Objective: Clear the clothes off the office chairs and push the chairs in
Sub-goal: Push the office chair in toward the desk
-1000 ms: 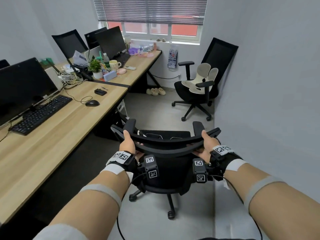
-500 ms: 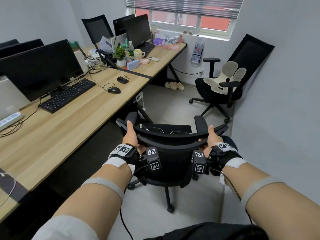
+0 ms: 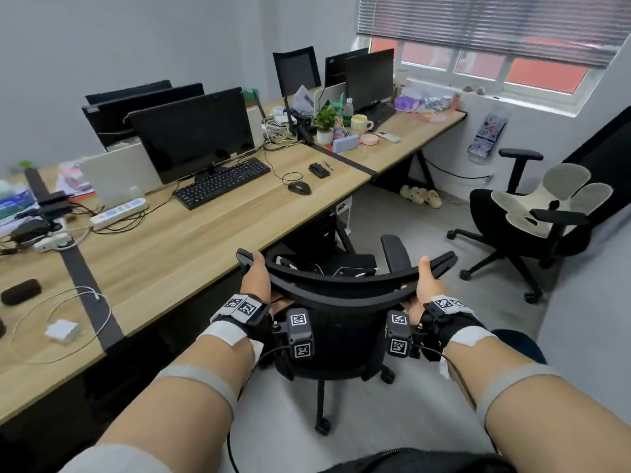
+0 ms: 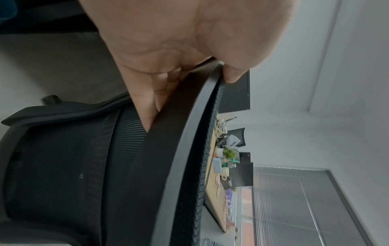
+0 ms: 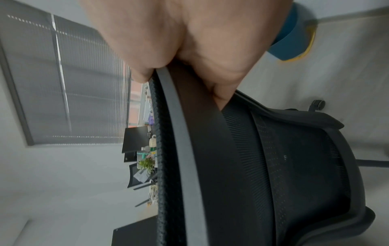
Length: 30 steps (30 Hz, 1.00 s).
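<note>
At lower centre, the chair (image 3: pixel 336 302) stands beside the desk (image 3: pixel 191 240). The left hand (image 3: pixel 255 278) and right hand (image 3: pixel 426 281) grip its top rail (thumbs on top, fingers curled underneath). A second chair (image 3: pixel 532 213) sits at right.

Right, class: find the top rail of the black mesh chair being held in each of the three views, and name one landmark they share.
Head: top rail curves across lower centre, between left hand and right hand.
Left wrist: top rail runs down the middle from the thumb.
Right wrist: top rail runs down the centre.
Shared landmark: potted plant on the desk.
</note>
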### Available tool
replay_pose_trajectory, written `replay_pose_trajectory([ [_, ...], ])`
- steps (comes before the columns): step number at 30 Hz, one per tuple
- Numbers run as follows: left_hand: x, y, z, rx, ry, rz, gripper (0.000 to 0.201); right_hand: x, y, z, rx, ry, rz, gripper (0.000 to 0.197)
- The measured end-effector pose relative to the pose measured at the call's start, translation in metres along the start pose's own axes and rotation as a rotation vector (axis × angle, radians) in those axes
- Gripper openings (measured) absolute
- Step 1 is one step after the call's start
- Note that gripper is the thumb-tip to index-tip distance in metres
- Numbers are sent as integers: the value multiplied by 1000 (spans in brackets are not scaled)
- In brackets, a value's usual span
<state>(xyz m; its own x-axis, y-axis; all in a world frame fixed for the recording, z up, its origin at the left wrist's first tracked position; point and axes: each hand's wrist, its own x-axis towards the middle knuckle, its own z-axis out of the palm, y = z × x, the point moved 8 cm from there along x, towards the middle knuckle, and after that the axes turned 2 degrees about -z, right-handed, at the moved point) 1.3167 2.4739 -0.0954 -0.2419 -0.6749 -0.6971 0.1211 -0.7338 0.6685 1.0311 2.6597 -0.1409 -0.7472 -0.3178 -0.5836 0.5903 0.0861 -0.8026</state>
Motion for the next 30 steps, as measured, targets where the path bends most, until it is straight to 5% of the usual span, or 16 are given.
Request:
replay_pose_trajectory([
  [2,4,1,3,-40,28,-6,57,46,2,5,-112,-17,-15,129],
  [4,9,4,7,-73,73,-7,61,83,2,19,-164,-66,-6,137],
  [13,16,0,31,-212,345,78,60,73,-76,94,-515,-321,-71,91],
  [17,24,0,38,-199,389,91,62,110,-92,118,-532,-437,-34,98],
  [22,59,4,34,-151,408,107,69,128,-115,149,-454,-540,58,69],
  [30,64,24,65,-254,446,127,68,161,-123,210,-485,-588,79,74],
])
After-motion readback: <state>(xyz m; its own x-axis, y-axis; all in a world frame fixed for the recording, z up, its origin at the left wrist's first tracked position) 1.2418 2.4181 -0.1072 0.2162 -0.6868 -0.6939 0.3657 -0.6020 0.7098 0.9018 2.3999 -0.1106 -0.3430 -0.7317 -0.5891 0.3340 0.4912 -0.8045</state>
